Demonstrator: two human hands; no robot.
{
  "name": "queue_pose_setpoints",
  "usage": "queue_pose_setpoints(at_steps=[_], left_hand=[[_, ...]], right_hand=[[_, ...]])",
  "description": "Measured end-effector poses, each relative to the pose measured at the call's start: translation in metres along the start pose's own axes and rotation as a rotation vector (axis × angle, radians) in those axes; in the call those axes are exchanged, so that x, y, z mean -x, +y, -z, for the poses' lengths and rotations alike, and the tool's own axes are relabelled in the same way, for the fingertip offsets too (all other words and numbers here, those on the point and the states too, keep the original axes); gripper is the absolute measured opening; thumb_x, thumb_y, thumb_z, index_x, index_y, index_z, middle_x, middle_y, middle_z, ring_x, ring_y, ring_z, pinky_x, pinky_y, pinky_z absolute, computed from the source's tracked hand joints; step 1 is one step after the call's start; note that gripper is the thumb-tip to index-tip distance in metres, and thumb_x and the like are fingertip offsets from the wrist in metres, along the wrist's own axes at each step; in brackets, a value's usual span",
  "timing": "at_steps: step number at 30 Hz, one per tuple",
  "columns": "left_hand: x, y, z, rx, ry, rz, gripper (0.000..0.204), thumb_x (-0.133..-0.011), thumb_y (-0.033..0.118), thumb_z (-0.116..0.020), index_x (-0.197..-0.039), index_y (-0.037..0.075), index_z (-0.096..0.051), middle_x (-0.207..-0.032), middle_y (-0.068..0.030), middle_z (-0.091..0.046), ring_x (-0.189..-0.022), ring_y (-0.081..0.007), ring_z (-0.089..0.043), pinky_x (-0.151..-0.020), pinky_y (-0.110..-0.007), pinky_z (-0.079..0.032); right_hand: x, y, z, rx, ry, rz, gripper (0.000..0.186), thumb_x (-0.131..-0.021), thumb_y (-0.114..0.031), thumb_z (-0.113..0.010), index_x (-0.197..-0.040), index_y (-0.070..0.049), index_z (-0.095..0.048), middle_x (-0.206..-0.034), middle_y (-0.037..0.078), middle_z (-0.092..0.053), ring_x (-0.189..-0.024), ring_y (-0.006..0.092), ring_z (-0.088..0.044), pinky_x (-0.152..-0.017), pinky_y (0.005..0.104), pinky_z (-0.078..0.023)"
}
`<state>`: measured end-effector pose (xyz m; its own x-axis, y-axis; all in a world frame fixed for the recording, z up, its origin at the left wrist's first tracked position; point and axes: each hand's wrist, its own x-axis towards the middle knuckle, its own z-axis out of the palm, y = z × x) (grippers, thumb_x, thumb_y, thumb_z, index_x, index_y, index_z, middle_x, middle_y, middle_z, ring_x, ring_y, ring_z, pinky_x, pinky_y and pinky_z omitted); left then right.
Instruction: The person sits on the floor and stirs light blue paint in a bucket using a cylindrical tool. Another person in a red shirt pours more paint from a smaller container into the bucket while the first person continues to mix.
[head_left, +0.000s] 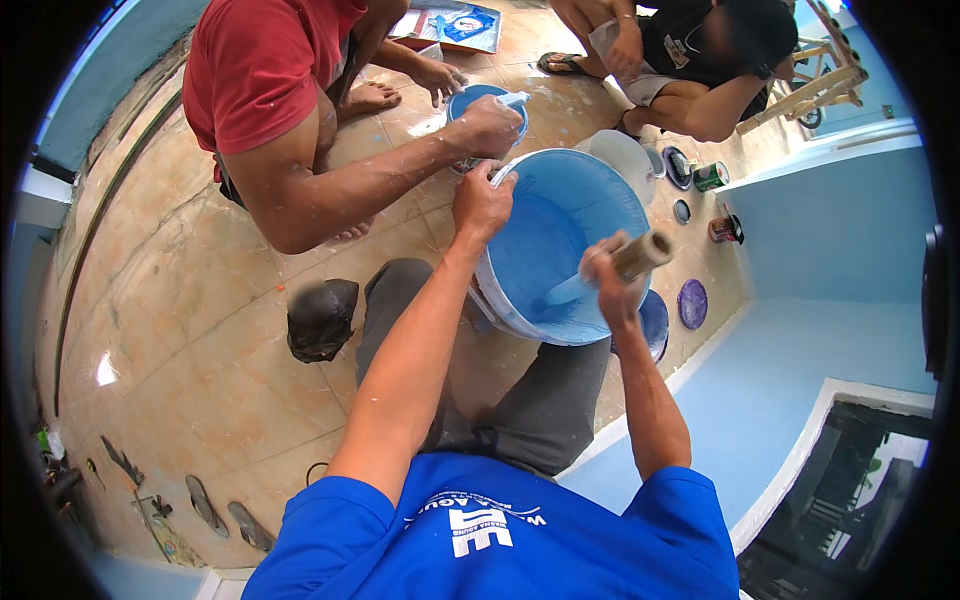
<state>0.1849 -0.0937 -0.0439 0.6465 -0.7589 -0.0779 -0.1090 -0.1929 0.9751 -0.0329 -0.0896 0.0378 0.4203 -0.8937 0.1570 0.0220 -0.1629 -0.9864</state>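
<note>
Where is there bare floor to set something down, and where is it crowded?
Bare floor: left, between the black bundle and the pair of sandals. Crowded: right of the big bucket, where lids and cans stand near the blue wall.

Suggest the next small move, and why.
Likely one slow stir of the stick through the blue paint, with the left hand bracing the bucket: the right hand grips the stick, its blue-coated end is down inside, and the left hand is at the bucket's edge.
</note>
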Motion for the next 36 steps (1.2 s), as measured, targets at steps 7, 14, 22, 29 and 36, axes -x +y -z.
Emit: queue_pose_setpoints(at_steps=[7,14,22,29,36], left_hand=[[-0.001,-0.001,-0.001,-0.01,-0.001,-0.039,0.028,-0.089,0.027,-0.075,-0.107,0.005,-0.075,-0.099,-0.0195,-0.076,-0.095,-0.038,-0.074,-0.083,-0.046,-0.056],[-0.001,-0.002,-0.002,0.006,0.002,-0.016,0.029,-0.089,0.026,-0.075,-0.106,0.003,-0.074,-0.101,-0.0196,-0.076,-0.096,-0.0379,-0.073,-0.084,-0.046,-0.056],[0.0,0.001,0.002,0.01,-0.014,0.006,0.027,-0.089,0.028,-0.074,-0.105,0.006,-0.074,-0.098,-0.017,-0.077,-0.094,-0.037,-0.073,-0.082,-0.046,-0.056],[0.0,-0.005,-0.002,-0.044,0.025,-0.044,0.029,-0.09,0.026,-0.075,-0.107,0.002,-0.075,-0.09,-0.0155,-0.077,-0.083,-0.0267,-0.075,-0.076,-0.039,-0.056],[-0.003,-0.002,0.0,-0.058,0.007,-0.049,0.03,-0.091,0.027,-0.075,-0.108,0.003,-0.074,-0.09,-0.0146,-0.077,-0.082,-0.0243,-0.074,-0.076,-0.038,-0.056]], right_hand=[[-0.067,-0.003,-0.031,-0.219,0.179,0.171,0.021,-0.091,0.001,-0.065,-0.079,-0.008,-0.051,-0.069,0.002,-0.056,-0.059,0.0113,-0.055,-0.057,0.0292,-0.048],[-0.075,0.076,-0.069,0.025,0.201,0.161,0.02,-0.09,0.0,-0.067,-0.079,-0.007,-0.052,-0.072,0.005,-0.06,-0.063,0.0124,-0.058,-0.061,0.0287,-0.049],[-0.03,0.08,-0.043,-0.124,-0.007,0.121,0.017,-0.085,0.002,-0.064,-0.079,-0.008,-0.05,-0.071,0.002,-0.057,-0.064,0.0093,-0.052,-0.061,0.0275,-0.045],[0.008,0.057,-0.015,-0.134,-0.133,-0.026,0.02,-0.083,0.004,-0.059,-0.073,-0.007,-0.045,-0.068,0.005,-0.055,-0.063,0.0119,-0.049,-0.061,0.0289,-0.044],[0.03,0.039,0.006,0.023,-0.177,-0.062,0.018,-0.084,0.002,-0.059,-0.075,-0.007,-0.046,-0.069,0.005,-0.055,-0.063,0.0122,-0.05,-0.061,0.03,-0.045]])
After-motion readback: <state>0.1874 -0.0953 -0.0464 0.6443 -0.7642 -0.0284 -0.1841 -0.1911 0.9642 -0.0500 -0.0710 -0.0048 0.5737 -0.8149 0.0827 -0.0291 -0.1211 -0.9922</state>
